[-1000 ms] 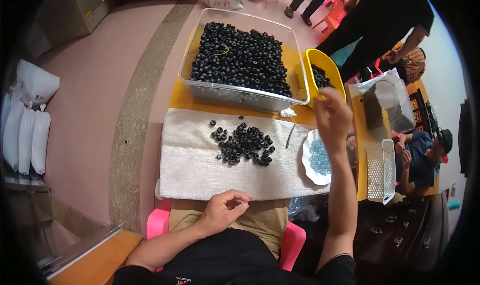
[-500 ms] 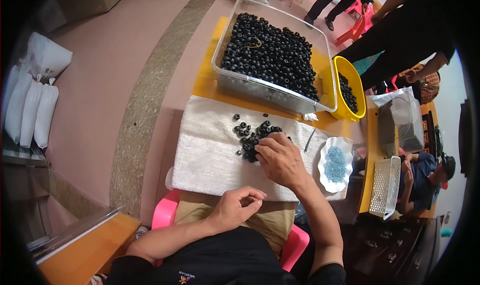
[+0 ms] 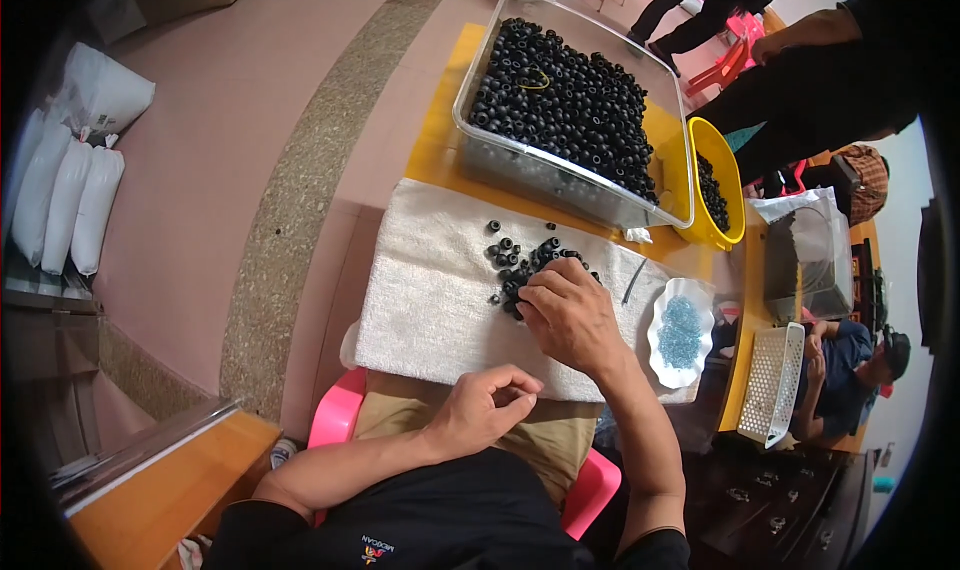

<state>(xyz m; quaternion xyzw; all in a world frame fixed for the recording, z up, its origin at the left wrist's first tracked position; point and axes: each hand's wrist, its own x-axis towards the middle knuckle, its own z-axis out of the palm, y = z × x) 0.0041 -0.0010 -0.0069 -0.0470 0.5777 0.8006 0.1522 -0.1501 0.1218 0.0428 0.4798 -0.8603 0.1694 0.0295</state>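
Observation:
A loose pile of black round beads (image 3: 508,252) with wide holes lies on a white towel (image 3: 420,300) in front of me. My right hand (image 3: 572,312) is over the pile's near right side, fingers bent down and pressed together among the beads. Its fingertips are partly hidden, so what they grip does not show. My left hand (image 3: 485,410) rests at the towel's near edge, apart from the beads, with fingers curled in toward the thumb; its palm is hidden. Right of the pile lies a thin dark stick-like tool (image 3: 633,281). Beyond it stands a white scalloped dish (image 3: 664,368) of small pale-blue beads (image 3: 681,330).
A clear plastic bin (image 3: 560,175) full of black beads stands behind the towel, beside a yellow basin (image 3: 733,205) with more. White crumpled tissue (image 3: 637,236) lies near the bin. Farther right are a white perforated basket (image 3: 770,385) and a seated person (image 3: 845,380). Another person stands behind.
The whole view has shifted, so the table and its things sit slightly farther right. Both hands keep nearly the same pose, the right one still at the bead pile.

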